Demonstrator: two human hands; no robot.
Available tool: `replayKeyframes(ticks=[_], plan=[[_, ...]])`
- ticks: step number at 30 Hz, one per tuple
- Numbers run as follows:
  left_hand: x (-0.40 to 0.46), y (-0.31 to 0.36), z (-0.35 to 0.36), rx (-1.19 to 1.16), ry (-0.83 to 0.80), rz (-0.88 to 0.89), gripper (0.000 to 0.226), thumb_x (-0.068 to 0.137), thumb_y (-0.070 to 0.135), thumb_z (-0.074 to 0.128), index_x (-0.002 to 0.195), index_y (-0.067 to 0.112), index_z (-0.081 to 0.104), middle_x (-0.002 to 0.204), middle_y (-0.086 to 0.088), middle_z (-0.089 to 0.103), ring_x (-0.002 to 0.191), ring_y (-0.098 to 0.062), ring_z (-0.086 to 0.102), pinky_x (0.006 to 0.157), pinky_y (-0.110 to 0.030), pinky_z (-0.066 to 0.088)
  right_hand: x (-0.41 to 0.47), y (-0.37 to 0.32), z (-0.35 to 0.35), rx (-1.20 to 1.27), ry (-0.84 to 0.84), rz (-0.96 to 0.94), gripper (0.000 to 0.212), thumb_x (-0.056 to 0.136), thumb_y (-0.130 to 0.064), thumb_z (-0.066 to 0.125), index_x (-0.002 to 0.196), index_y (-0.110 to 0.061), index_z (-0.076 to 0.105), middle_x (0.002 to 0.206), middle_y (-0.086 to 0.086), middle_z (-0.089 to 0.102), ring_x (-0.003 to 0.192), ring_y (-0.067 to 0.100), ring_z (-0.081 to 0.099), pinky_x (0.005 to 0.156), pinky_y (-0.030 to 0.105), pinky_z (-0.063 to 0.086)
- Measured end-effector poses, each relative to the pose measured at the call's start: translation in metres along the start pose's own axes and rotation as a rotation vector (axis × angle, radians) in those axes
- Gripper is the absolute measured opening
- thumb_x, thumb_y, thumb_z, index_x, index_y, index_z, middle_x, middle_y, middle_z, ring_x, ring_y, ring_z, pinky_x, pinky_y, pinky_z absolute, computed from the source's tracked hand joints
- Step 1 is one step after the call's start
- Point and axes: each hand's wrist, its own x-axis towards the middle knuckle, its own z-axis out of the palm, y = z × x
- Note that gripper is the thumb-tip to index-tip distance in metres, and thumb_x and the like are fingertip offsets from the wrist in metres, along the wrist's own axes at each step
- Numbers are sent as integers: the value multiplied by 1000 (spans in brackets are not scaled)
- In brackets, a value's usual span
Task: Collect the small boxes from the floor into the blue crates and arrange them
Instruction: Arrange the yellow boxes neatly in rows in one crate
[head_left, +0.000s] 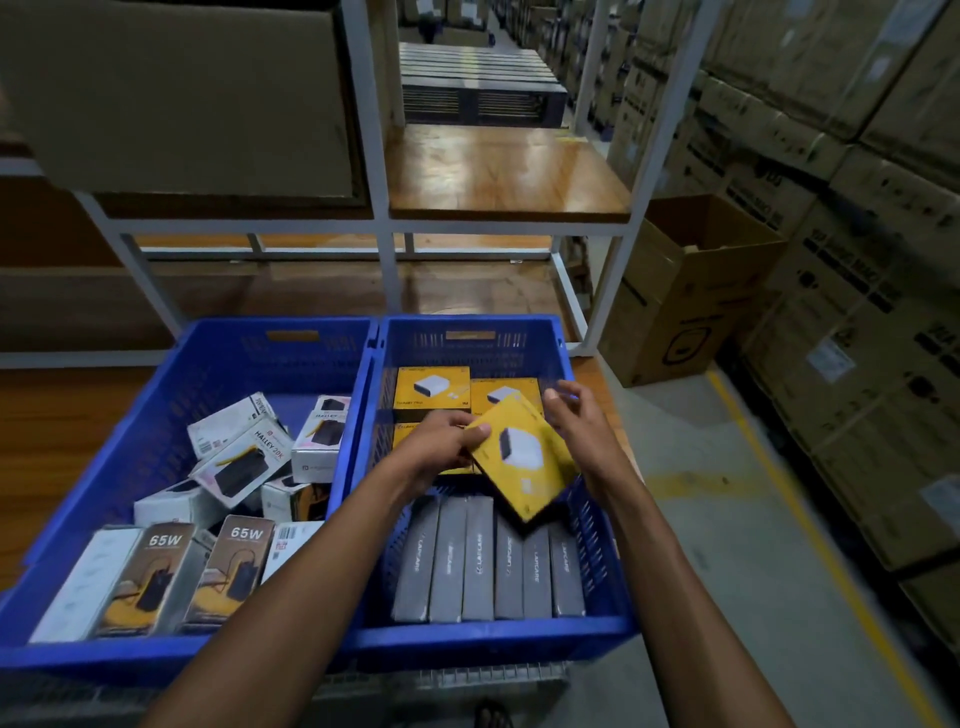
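Head view, looking down into two blue perforated plastic crates set side by side in a warehouse aisle. The left hand (441, 441) grips a flat yellow cardboard box printed with a white device (522, 457), thumb on the printed face near its upper left corner and fingers curled beneath. The box is held tilted above the middle of the right blue crate (498, 636), clear of the contents below. The right hand (576, 421) hovers just beside the box's upper right edge with fingers spread and loosely bent; whether the fingertips touch the box cannot be told.

Inside the right crate, three more yellow boxes of the same print (431, 387) lie flat at the far end, partly hidden by the hands. At the near end a row of grey narrow boxes marked with lettering on their spines (488, 564) stands upright, packed side against side.

The left blue crate (156, 660) touches the right one along their shared wall. It holds a loose jumble of white small boxes (244, 457) lying at mixed angles, and at the near end brown-and-white boxes marked 65W (166, 577) standing in a row.

Behind the crates stands a white metal shelving frame with wooden boards (509, 176). An open brown cardboard carton (680, 296) sits on the floor to the right, before stacked brown cartons (857, 260). A yellow floor line (789, 499) runs along the grey concrete.
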Motion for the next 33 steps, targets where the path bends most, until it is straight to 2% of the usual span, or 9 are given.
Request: replayKeyframes(ticks=[6, 9, 13, 15, 18, 22, 26, 30, 33], plan=[[27, -20, 0, -289, 249, -153, 17, 104, 17, 65, 108, 3, 72, 110, -12, 73, 92, -22, 63, 71, -30, 55, -5, -3, 9, -50, 88, 2, 62, 96, -36, 73, 146, -24, 38, 134, -4, 55, 116, 13, 58, 98, 34, 48], [34, -24, 1, -451, 322, -197, 5, 104, 11, 63, 105, 8, 67, 114, -10, 64, 98, -21, 60, 65, -28, 56, -4, 2, 18, -122, 138, -12, 64, 98, -33, 69, 150, -25, 33, 146, 2, 53, 128, 21, 56, 105, 42, 49], [46, -23, 5, -680, 297, -216, 20, 107, 5, 56, 125, -3, 58, 126, -17, 55, 108, -29, 61, 59, -29, 63, 1, 10, 37, -234, 133, -35, 66, 101, -17, 64, 157, -16, 29, 149, 8, 51, 120, 21, 58, 82, 14, 49], [53, -19, 7, -683, 282, -218, 28, 108, 6, 54, 133, -7, 52, 131, -20, 53, 115, -33, 62, 66, -32, 65, 7, 9, 46, -315, 157, -79, 63, 99, -15, 63, 154, -18, 35, 146, 7, 56, 122, 24, 60, 93, 27, 53], [64, -12, 11, -613, 261, -239, 22, 109, 8, 51, 127, -4, 52, 121, -14, 53, 104, -30, 64, 86, -38, 60, 20, 6, 50, -444, 206, -152, 58, 97, -12, 60, 151, -17, 40, 145, 8, 55, 132, 29, 51, 106, 38, 44], [85, -3, 14, -382, 257, -228, 31, 110, 14, 53, 138, 2, 52, 132, -9, 51, 117, -29, 62, 82, -37, 61, 37, 3, 49, -590, 261, -192, 42, 95, 0, 52, 137, 1, 49, 136, 17, 52, 121, 36, 51, 89, 34, 38], [106, 0, 16, -22, 285, -193, 42, 108, 33, 56, 145, 14, 51, 130, -8, 63, 104, -26, 65, 86, -40, 61, 57, 8, 54, -682, 226, -126, 47, 91, 6, 50, 138, 8, 44, 143, 24, 48, 124, 42, 51, 93, 42, 46], [119, 0, 16, 205, 344, -176, 58, 108, 40, 55, 156, 11, 42, 156, -10, 49, 138, -36, 50, 98, -37, 45, 81, 11, 56, -707, 179, -69, 58, 86, 11, 54, 142, 6, 40, 148, 24, 43, 131, 42, 49, 101, 47, 49], [126, -3, 10, 356, 359, -178, 49, 106, 45, 57, 143, 12, 55, 148, -12, 57, 129, -37, 56, 96, -39, 50, 96, 14, 54, -735, 104, -35, 53, 83, 14, 52, 135, 6, 43, 142, 23, 46, 127, 42, 50, 92, 42, 45]])
